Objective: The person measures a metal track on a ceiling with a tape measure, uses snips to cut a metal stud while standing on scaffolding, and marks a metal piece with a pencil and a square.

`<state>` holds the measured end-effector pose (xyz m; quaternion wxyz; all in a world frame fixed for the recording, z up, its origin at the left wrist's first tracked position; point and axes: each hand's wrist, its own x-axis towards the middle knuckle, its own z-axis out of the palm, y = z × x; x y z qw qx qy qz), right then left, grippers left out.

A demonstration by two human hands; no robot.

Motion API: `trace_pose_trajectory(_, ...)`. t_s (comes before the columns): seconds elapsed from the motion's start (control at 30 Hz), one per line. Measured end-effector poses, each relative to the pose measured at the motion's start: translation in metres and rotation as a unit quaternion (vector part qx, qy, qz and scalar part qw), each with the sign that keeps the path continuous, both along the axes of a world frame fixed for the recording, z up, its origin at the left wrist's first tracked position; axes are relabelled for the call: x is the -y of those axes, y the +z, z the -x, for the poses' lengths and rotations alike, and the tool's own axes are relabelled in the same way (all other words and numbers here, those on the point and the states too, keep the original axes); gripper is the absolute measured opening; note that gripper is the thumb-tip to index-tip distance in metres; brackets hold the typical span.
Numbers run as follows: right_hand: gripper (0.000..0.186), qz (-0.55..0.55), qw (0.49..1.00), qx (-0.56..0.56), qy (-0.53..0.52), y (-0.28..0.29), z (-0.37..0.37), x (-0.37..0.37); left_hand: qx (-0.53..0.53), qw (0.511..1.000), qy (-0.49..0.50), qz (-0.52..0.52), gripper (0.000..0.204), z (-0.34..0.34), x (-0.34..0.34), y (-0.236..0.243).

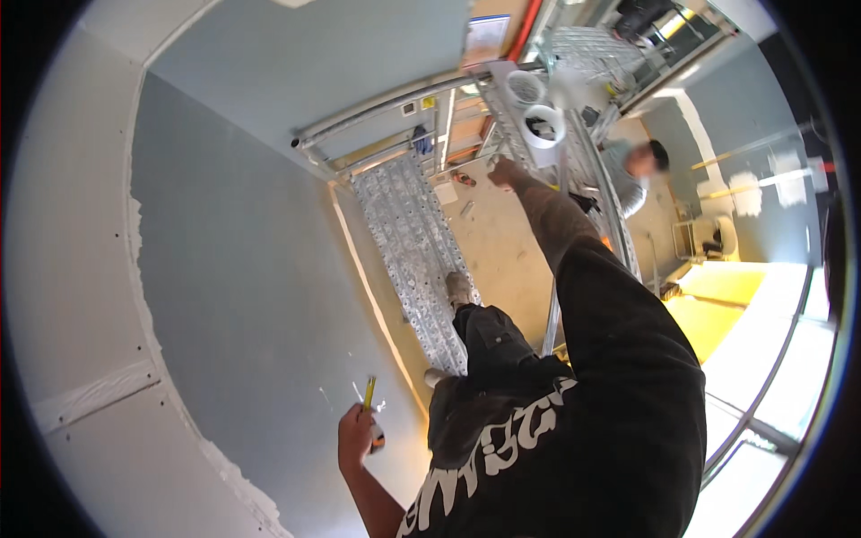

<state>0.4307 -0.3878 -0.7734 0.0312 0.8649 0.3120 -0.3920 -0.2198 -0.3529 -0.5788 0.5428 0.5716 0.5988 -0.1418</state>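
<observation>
My left hand [354, 434] is closed round a tape measure [377, 438], near the grey wall board at the lower left. A short length of its yellow blade [370, 391] sticks up past my fingers. My right arm is stretched far forward, and my right hand [506, 173] is closed beside the white buckets on the scaffold. Something small and pale shows at its fingertips, too small to name. Below me, my shoes [458, 289] stand on a perforated metal scaffold plank [408, 235].
A white bucket [543, 128] with dark items inside stands on the farther scaffold deck, by another white bucket [525, 88]. Scaffold rails [386, 109] cross ahead. A person [625, 179] is below at the right, near yellow sheets [708, 309]. The floor [502, 242] lies well below the plank.
</observation>
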Motion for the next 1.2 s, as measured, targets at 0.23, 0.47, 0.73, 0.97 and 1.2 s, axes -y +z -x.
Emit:
trace_pose_trajectory(0.23, 0.052, 0.022, 0.999, 0.023, 0.042, -0.089, -0.071, -0.123, -0.127, 0.988, 0.014, 0.086, 0.03, 0.054, 0.093, -0.065)
trace_pose_trajectory(0.47, 0.089, 0.098, 0.995, 0.017, -0.014, -0.158, -0.107, -0.136, -0.14, 0.971, 0.007, 0.191, 0.03, 0.076, 0.13, -0.095)
trace_pose_trajectory(0.73, 0.092, 0.108, 0.992, 0.042, -0.049, -0.182, -0.127, -0.149, -0.201, 0.92, 0.128, 0.312, 0.03, 0.078, 0.149, -0.122)
trace_pose_trajectory(0.97, 0.081, 0.052, 0.997, 0.062, -0.007, -0.175, -0.109, -0.131, -0.161, 0.96, 0.023, 0.228, 0.033, 0.04, 0.095, -0.11)
trace_pose_trajectory(1.2, 0.082, -0.005, 0.988, -0.089, 0.124, -0.154, 0.096, -0.017, -0.105, 0.979, 0.007, 0.174, 0.03, 0.061, 0.112, -0.113)
